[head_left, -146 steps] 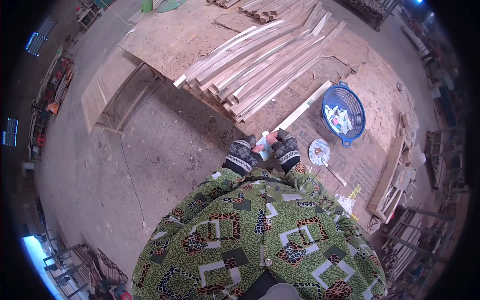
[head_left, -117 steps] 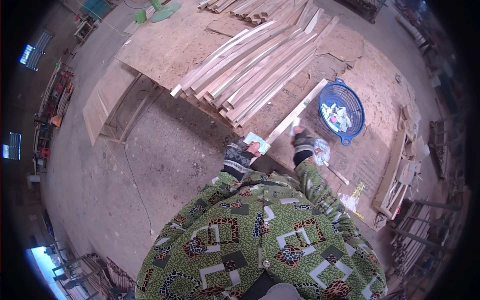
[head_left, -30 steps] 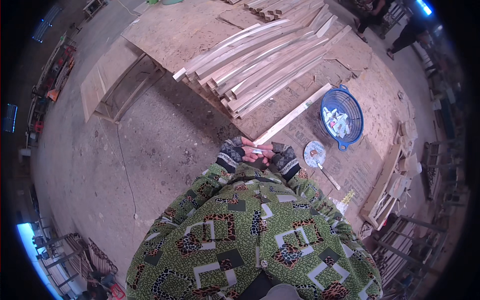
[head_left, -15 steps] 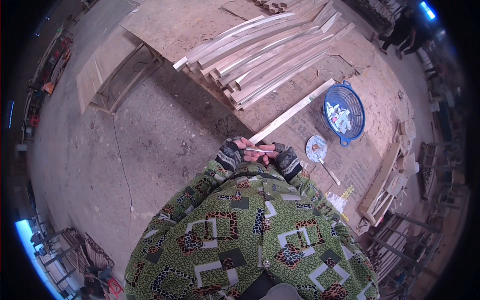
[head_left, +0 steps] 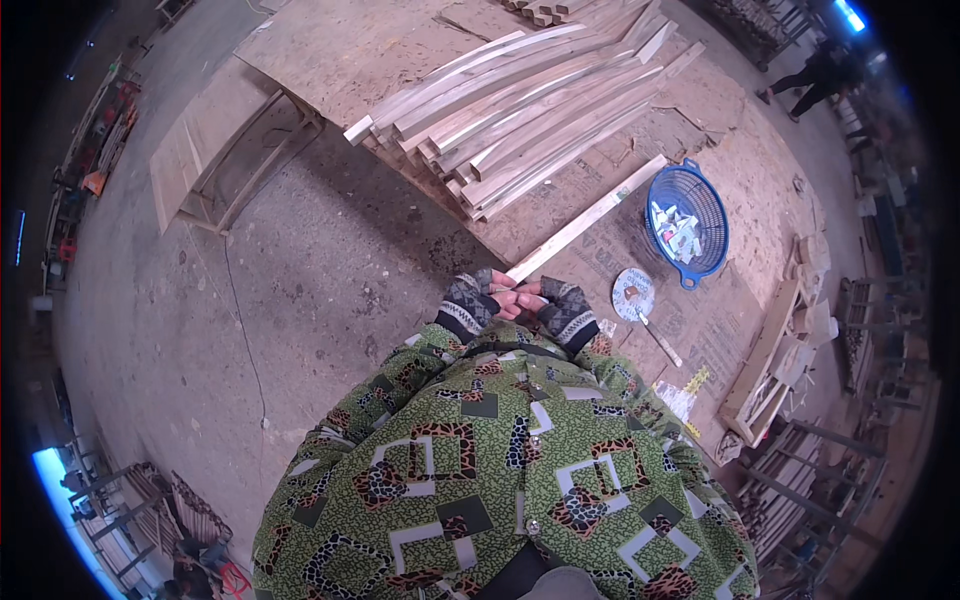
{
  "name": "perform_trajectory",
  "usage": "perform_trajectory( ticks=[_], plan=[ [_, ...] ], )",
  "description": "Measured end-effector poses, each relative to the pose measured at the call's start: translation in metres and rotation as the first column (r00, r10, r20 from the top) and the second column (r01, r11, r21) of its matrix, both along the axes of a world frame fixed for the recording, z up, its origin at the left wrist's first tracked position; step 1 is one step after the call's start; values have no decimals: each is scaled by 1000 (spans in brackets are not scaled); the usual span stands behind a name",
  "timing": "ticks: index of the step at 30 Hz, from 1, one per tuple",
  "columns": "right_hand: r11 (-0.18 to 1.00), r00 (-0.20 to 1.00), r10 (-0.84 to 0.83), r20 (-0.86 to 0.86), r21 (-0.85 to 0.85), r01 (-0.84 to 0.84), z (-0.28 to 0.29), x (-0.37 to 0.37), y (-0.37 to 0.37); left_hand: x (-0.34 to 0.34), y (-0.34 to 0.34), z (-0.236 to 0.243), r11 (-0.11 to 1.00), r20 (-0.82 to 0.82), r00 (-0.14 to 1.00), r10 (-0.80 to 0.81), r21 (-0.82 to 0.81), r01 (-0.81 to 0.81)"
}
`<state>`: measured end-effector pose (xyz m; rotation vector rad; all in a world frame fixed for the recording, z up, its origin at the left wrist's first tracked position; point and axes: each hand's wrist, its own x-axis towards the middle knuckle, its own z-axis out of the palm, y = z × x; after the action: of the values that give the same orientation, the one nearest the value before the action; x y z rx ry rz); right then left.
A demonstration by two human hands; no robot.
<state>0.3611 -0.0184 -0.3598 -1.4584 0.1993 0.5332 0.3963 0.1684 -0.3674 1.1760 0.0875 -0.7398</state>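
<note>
My left hand [head_left: 497, 287] and my right hand [head_left: 531, 298] meet close in front of my body, both in patterned knit wrist covers with bare fingers. Their fingers are closed together around a thin white strip [head_left: 544, 298], mostly hidden now; its material cannot be made out. Just beyond my hands, a long pale wooden strip [head_left: 590, 222] lies on the table with its near end by my fingers. To the right sits a round white patterned disc [head_left: 633, 293] bearing a small brown lump, with a narrow stick [head_left: 661, 338] at its lower edge.
A blue plastic basket [head_left: 722, 220] holds several white scraps. Long wooden bars [head_left: 540, 100] are piled across the far worktable [head_left: 330, 45]. A wooden frame [head_left: 765, 365] stands at the right, a low wooden stand [head_left: 205, 140] at the left. Another person [head_left: 820, 82] is at the far right.
My hands have drawn closer together, and the white strip that showed between them is now mostly covered by fingers. The person at the far right has shifted position.
</note>
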Motion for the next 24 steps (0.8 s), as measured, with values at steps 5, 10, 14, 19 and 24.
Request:
perform_trajectory(
  ticks=[5,10,14,19,24],
  plan=[
    [950,974,112,197,-309,-47,7,-1,4,-4,1,-14,967,177,972,-152,229,109],
    [859,885,218,411,-511,26,1,-4,-11,-6,2,-15,968,138,985,-101,244,65],
    [870,934,-123,336,-416,264,-14,-1,-50,6,16,-31,981,8,999,44,187,-44],
    [973,940,-156,303,-117,199,-5,6,-44,11,15,-29,987,-134,980,145,89,-134],
    [985,968,-120,219,-97,144,-11,8,-17,16,10,-24,993,-153,983,102,76,-91]
  ],
)
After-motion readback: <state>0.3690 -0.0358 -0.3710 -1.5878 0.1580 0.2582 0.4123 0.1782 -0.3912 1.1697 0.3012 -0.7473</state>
